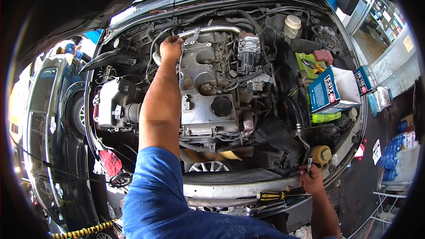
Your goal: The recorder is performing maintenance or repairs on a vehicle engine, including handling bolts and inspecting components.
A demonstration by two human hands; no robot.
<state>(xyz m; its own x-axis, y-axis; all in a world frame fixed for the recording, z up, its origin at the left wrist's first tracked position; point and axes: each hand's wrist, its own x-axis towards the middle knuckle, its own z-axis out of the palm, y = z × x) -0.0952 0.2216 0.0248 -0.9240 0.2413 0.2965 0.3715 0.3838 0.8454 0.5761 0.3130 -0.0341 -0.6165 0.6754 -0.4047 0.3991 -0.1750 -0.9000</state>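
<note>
My left arm stretches over the engine (208,110) to its back left corner. There my left hand (171,48) has its fingers closed at the left end of a silver metal pipe (212,29) that runs across the rear of the engine; the fingertips are partly hidden. Low on the right, my right hand (312,179) is closed around a chrome ratchet wrench (309,163), its head pointing up. The tool is just left of a yellowish round reservoir (322,154), near the front edge of the engine bay.
A blue parts box (322,93) lies over the battery area at right, with yellow-handled pliers (315,66) behind it. A yellow-black screwdriver (271,196) rests on the front crossmember. A red rag (110,163) lies at left. A dark car (48,132) stands alongside.
</note>
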